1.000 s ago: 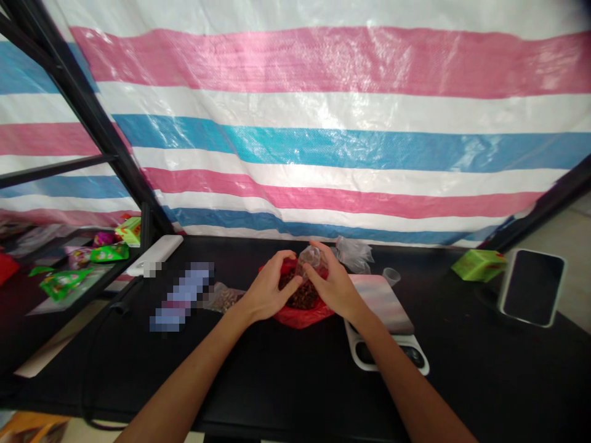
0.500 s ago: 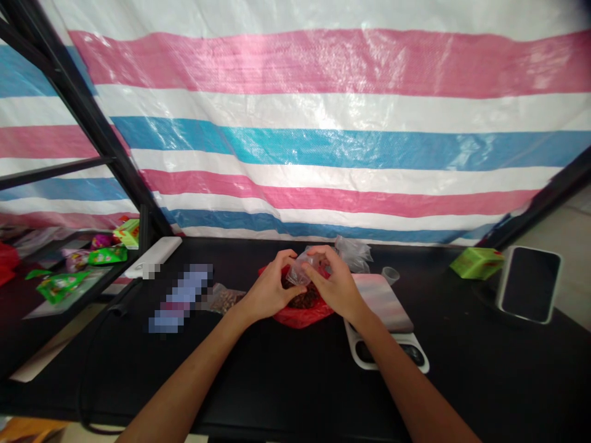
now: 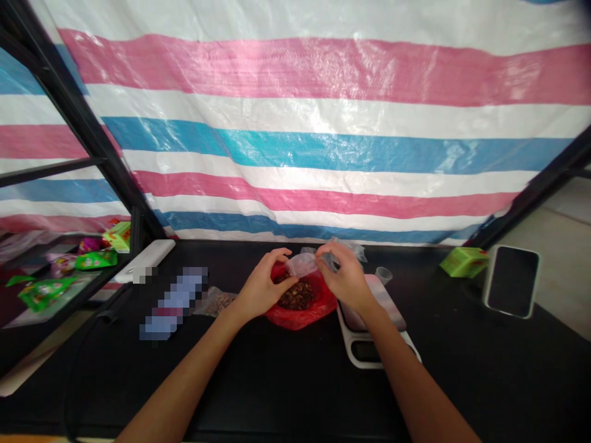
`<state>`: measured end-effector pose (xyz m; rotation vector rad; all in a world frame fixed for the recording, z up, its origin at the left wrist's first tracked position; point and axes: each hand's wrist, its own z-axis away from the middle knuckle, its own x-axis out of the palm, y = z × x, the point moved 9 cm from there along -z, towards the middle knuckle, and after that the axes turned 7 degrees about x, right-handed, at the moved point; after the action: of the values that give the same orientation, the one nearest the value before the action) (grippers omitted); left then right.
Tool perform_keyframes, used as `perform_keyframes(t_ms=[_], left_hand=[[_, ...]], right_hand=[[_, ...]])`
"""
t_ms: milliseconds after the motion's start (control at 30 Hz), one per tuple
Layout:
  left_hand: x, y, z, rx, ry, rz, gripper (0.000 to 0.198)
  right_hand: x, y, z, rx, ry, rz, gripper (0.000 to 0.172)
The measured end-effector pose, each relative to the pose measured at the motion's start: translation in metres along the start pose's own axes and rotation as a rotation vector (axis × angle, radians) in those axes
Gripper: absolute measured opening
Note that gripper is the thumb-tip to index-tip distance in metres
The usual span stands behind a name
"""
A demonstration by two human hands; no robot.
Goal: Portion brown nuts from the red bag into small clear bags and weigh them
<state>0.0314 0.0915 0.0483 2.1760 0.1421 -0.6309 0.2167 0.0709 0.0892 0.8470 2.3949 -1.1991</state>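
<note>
A small clear plastic bag [image 3: 302,265] is stretched between my two hands above an open red plastic bag [image 3: 300,318]. My left hand [image 3: 265,285] pinches its left side. With thumb and fingertips closed, my right hand [image 3: 345,277] grips the other side near the top. Inside the red bag lie small dark brown dried pieces [image 3: 298,296]. A kitchen scale [image 3: 364,363] with a metal plate stands under my right forearm, which hides part of it. Left of the red bag, a clear bag of brown pieces [image 3: 218,301] rests partly behind my left wrist.
Behind my right hand lie crumpled clear bags [image 3: 354,250], with a small clear cup [image 3: 383,274] beside the scale. Farther right are a green box [image 3: 464,262] and an upright phone [image 3: 512,280]. A white power strip [image 3: 150,255] and a blurred-out item [image 3: 173,304] lie left.
My hands have moved apart, spreading the clear bag between them. More of the brown pieces in the red bag shows now. The whole view has shifted slightly.
</note>
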Motion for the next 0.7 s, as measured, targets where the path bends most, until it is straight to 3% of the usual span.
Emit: perform_keyframes(t_ms=[100,200,267,367,467,567,700], left_hand=[[-0.013,-0.002,-0.002,0.029,0.11,-0.094,0.055],[-0.029,-0.007,-0.002,0.02,0.23,-0.233,0.037],[-0.043,-0.011,-0.001,-0.021,0.292,-0.359,0.026],[-0.065,-0.016,0.003,-0.178,0.307,-0.668,0.024],[-0.078,-0.03,0.012,-0.437,0.126,-0.936,0.03],[-0.079,-0.049,0.029,-0.673,-0.124,-1.011,0.038],[-0.065,-0.064,0.044,-0.754,-0.443,-0.995,0.041]], right_hand=[[-0.024,0.022,-0.003,0.076,0.206,0.056,0.006],[-0.052,0.049,0.0,0.216,0.406,0.093,0.011],[-0.063,0.062,0.002,0.279,0.445,0.154,0.013],[-0.066,0.068,0.003,0.304,0.395,0.316,0.013],[-0.058,0.075,0.005,0.363,0.304,0.417,0.018],[-0.05,0.08,0.007,0.414,0.246,0.467,0.025],[-0.041,0.082,0.007,0.426,0.179,0.566,0.031]])
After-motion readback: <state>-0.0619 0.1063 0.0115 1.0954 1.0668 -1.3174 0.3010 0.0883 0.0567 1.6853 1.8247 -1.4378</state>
